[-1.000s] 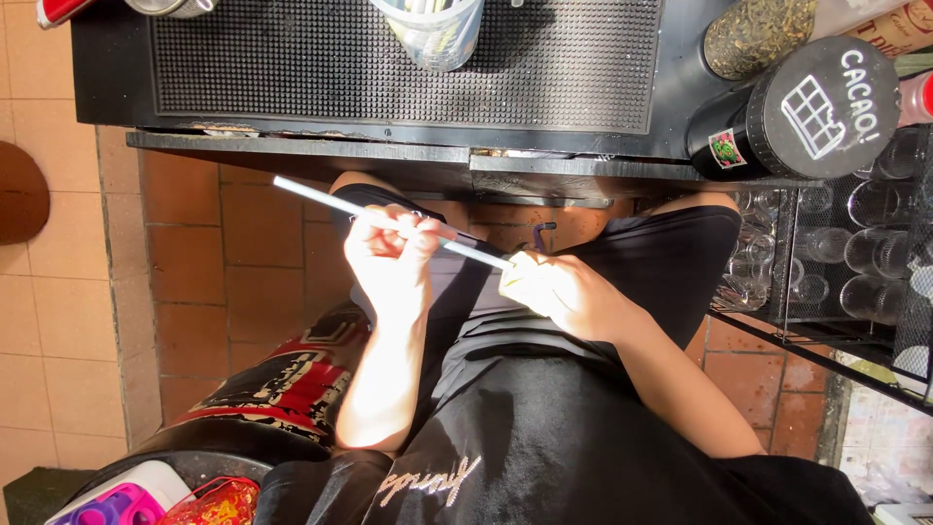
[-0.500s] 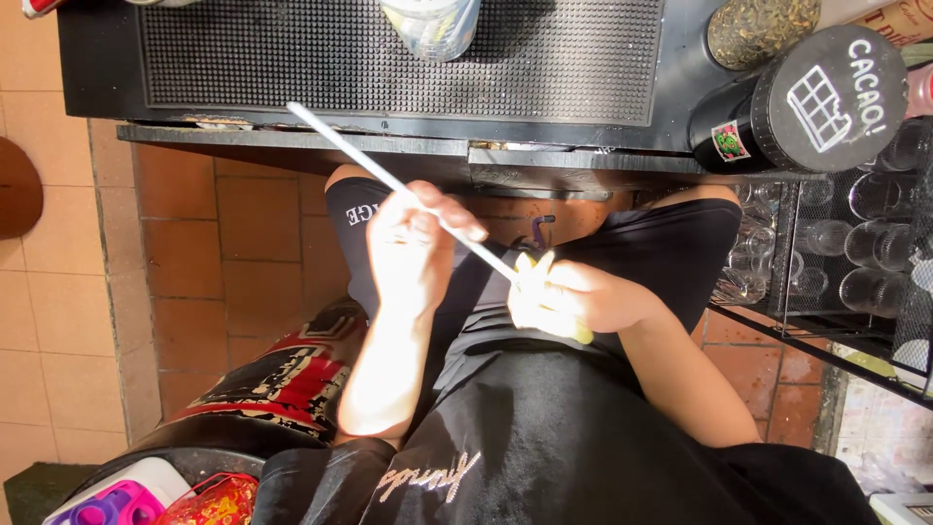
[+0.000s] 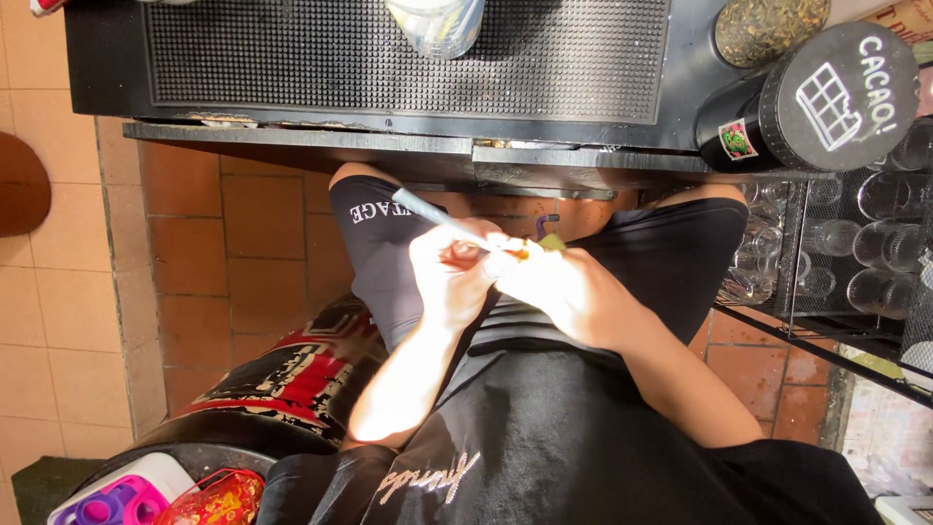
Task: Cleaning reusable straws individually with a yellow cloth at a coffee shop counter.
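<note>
Black rubber matting (image 3: 389,58) covers the bar counter (image 3: 292,141) above your hands, its studded surface there to catch drips, and a clear cup (image 3: 437,24) stands on it at the top edge of the view. To the right a black cylindrical canister (image 3: 826,97) lies with its round lid toward you, beside a jar of dried herbs (image 3: 768,27). Below it a wire rack (image 3: 846,262) holds upturned glasses, stored mouth-down under the counter where they stay clean and within reach. The floor is terracotta tile (image 3: 224,243).

You hold your work low, in front of your black shorts and below the counter edge, so both hands can meet close to your body. Your left hand (image 3: 452,277) has its fingers curled shut around a thin pale straw (image 3: 428,212), which sticks out up and to the left from your grip; that end is free, touching nothing. Your right hand (image 3: 573,292) presses against the left, fingers bunched together at the straw's other end. Something small and yellow-green (image 3: 552,243) shows at your right fingertips, with a dark bit just beside it; what these are I cannot tell. Holding the straw near one end, with both hands touching, steadies it for fine work at that end.
</note>
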